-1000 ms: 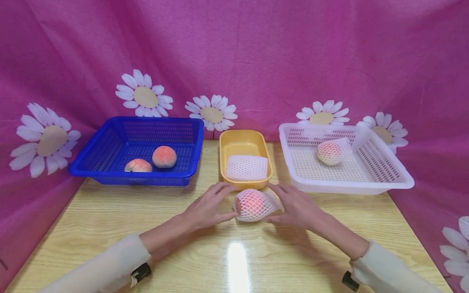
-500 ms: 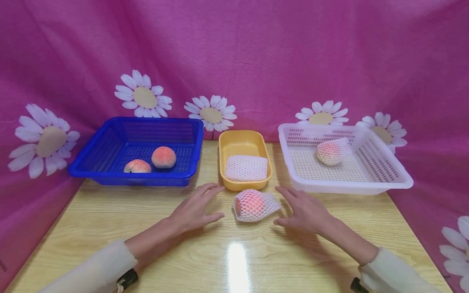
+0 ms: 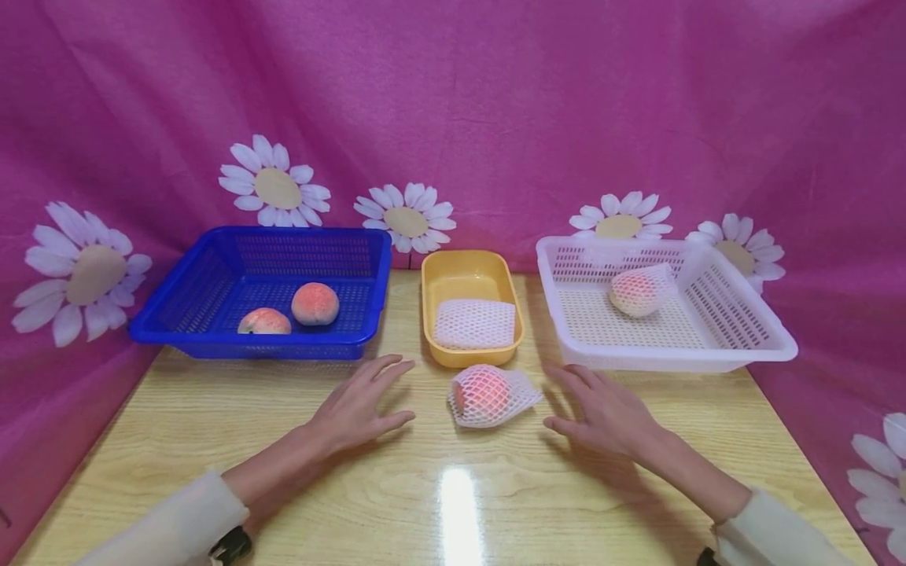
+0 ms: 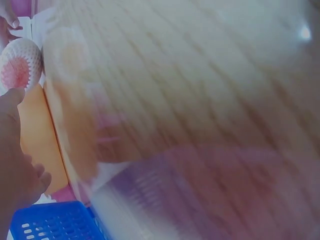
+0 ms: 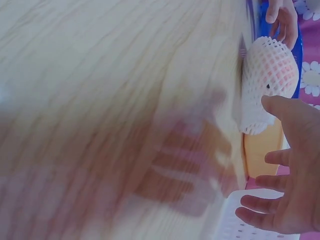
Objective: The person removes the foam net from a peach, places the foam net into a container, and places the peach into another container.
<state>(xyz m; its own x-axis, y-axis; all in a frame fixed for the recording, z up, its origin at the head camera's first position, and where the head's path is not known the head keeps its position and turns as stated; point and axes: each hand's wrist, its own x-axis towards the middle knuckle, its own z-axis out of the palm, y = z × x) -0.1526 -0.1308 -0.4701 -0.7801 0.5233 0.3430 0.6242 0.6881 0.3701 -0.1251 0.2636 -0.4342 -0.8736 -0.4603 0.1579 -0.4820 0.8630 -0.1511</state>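
Observation:
A peach (image 3: pixel 484 393) in a white foam net sleeve (image 3: pixel 522 393) lies on the table, just in front of the yellow tray. My left hand (image 3: pixel 361 405) is left of it, apart from it, with fingers spread and nothing held. On the other side, my right hand (image 3: pixel 602 409) is also apart from the peach, its fingers loosely extended and holding nothing. The right wrist view shows the netted peach (image 5: pixel 270 75) beyond the right thumb, with spread fingers below. From the left wrist, the peach's uncovered pink end (image 4: pixel 16 72) shows through the mouth of the net.
The yellow tray (image 3: pixel 470 275) holds flat white foam nets (image 3: pixel 474 324). At left, a blue basket (image 3: pixel 255 346) contains two bare peaches (image 3: pixel 314 304). A white basket (image 3: pixel 665 358) at right holds one netted peach (image 3: pixel 637 292). A pink flowered cloth (image 3: pixel 481 118) hangs behind the table.
Both hands have drawn back from the netted peach, the left hand moving left and the right hand moving right. The peach stays in its place on the table.

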